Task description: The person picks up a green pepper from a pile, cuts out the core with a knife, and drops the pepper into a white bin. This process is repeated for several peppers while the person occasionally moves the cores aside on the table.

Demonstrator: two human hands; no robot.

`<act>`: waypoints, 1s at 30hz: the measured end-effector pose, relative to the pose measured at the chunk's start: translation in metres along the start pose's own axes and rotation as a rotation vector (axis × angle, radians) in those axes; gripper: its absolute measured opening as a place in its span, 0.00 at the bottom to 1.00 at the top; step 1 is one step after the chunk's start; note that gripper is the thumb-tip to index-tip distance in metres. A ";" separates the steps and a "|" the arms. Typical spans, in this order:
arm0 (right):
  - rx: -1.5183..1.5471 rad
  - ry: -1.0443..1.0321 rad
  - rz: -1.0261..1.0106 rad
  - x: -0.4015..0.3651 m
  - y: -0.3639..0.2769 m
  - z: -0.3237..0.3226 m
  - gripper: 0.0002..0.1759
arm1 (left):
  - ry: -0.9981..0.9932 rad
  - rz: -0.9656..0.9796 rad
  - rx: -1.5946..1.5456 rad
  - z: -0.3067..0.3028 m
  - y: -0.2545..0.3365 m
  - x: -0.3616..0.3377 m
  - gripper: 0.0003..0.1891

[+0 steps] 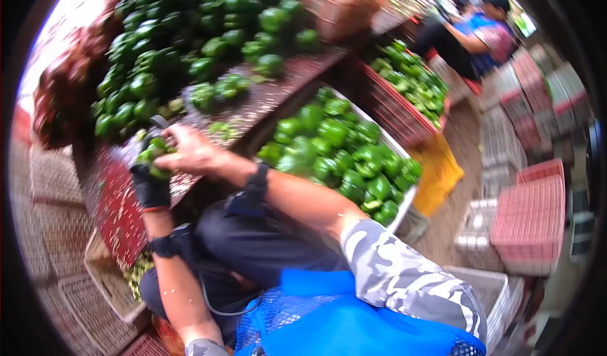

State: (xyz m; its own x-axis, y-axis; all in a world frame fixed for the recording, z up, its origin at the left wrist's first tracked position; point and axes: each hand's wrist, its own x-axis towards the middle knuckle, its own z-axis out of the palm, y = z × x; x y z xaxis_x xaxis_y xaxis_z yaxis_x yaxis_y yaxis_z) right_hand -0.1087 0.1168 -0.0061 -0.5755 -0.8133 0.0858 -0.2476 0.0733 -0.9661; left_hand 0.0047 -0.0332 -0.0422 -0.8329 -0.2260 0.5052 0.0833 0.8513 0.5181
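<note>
The pepper (pixel 153 154) sits left of centre in the frame, directly above the gloved left hand (pixel 152 184) and just left of the bare right hand (pixel 193 152). Both hands are at it: the left seems closed around its underside, while the right comes in from the right with bent fingers, its thumb against the pepper. The pepper's long axis is hard to make out; it looks roughly round. The pile (pixel 152 52) lies beyond on the tabletop (pixel 119 220), towards the upper left; the filled crate (pixel 406 205) is right of centre, nearer the right arm.

A thin grey thing (pixel 159 121) shows above the right fingers, too blurred to name, and whether they grip it I cannot tell. The left fingertips are largely hidden.
</note>
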 end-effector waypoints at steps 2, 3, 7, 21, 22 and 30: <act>0.141 -0.049 0.023 -0.013 -0.003 -0.008 0.30 | 0.126 -0.357 -1.241 0.022 -0.014 -0.011 0.27; 0.184 -0.016 -0.009 -0.021 -0.006 -0.010 0.25 | 0.077 -0.330 -1.080 0.021 -0.016 -0.008 0.31; 0.356 0.065 -0.046 -0.045 -0.001 -0.021 0.15 | 0.048 -0.260 -0.975 0.011 0.010 -0.002 0.39; 0.287 0.390 0.377 -0.266 0.035 -0.181 0.12 | -0.269 -0.411 -1.226 0.020 0.022 0.021 0.32; 0.161 0.462 0.382 -0.290 0.043 -0.198 0.13 | -0.182 -0.434 -1.231 0.017 0.021 0.021 0.28; -1.314 0.804 0.271 -0.426 0.094 -0.271 0.27 | -0.122 -0.440 -1.210 0.002 0.003 0.020 0.24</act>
State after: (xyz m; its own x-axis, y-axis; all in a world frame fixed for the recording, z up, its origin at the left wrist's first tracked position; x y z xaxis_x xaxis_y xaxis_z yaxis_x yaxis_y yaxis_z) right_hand -0.0978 0.6270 -0.0671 -0.8575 -0.2142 0.4678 -0.3059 0.9433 -0.1288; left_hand -0.0125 -0.0339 -0.0321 -0.9556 -0.2769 0.1010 0.1770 -0.2648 0.9479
